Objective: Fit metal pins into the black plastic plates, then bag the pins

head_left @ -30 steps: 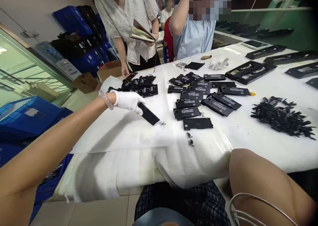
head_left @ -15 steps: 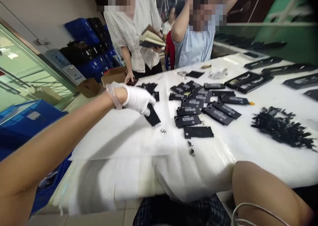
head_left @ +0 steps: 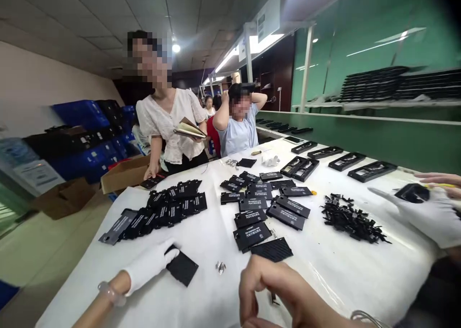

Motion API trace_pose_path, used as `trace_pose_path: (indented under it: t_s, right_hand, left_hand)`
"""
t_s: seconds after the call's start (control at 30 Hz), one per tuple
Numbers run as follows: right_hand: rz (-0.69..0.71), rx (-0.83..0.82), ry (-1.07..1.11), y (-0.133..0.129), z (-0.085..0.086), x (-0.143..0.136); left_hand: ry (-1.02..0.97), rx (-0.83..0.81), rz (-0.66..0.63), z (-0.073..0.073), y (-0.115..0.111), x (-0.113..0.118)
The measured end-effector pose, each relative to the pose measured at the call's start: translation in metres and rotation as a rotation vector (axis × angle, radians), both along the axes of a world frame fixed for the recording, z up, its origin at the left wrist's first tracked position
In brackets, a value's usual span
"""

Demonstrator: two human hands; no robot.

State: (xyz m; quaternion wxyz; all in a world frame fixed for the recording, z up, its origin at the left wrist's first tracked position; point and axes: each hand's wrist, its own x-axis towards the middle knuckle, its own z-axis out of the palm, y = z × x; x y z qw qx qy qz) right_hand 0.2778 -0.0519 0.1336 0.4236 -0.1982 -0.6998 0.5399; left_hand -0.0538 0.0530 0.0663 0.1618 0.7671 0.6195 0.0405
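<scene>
My left hand [head_left: 154, 263], in a white glove, pinches the edge of a flat black plastic cover [head_left: 183, 266] at or just above the white table surface. Bare and curled, my right hand [head_left: 284, 289] is at the bottom centre; its fingertips bend toward the thumb near the frame's edge, and anything between them is hidden. A small black clip [head_left: 274, 299] shows beneath it. Just beyond that hand lies a ribbed black cover [head_left: 272, 249]. Small shiny metal pieces [head_left: 220, 268] are between my two hands. Black covers with white print [head_left: 253, 236] lie spread out beyond.
Overlapping black covers [head_left: 154, 212] form rows at left. A heap of small black clips [head_left: 351, 217] lies at right, beside another person's gloved hand [head_left: 425, 212]. Black frames [head_left: 372, 170] line the far right. Two people are across the table [head_left: 118, 289], one holding a notebook [head_left: 190, 127].
The view has tilted up and shifted. My left hand still holds the black cover, now lower in view. My right hand and another person's gloved hand have come into view.
</scene>
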Motion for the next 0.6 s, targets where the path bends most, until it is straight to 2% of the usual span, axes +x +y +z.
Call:
trace_pose_path:
  t_s: [0.07,0.1,0.13,0.17,0.23,0.37,0.6]
  right_hand:
    - [-0.168,0.279,-0.193,0.01,-0.035,0.009]
    - [-0.311,0.376,-0.374,0.016,-0.051,0.015]
    - [-0.452,0.401,-0.569,0.022,-0.066,0.022]
    - [-0.537,0.393,-0.726,0.028,-0.078,0.031]
    - [-0.602,0.318,-0.909,0.037,-0.095,0.048]
    - [-0.571,0.181,-0.993,0.042,-0.101,0.07]
    - [-0.539,0.138,-1.008,0.047,-0.094,0.068]
  left_hand:
    - [-0.096,-0.089,0.066,-0.017,-0.001,-0.008]
    - [-0.134,-0.077,0.11,-0.024,-0.002,-0.011]
    - [-0.161,-0.056,0.143,-0.03,-0.003,-0.012]
    - [-0.199,-0.02,0.184,-0.036,-0.004,-0.013]
    - [-0.307,0.068,0.29,-0.044,-0.005,-0.013]
    - [-0.43,0.205,0.457,-0.055,-0.003,-0.008]
    - [-0.524,0.308,0.581,-0.058,-0.001,-0.005]
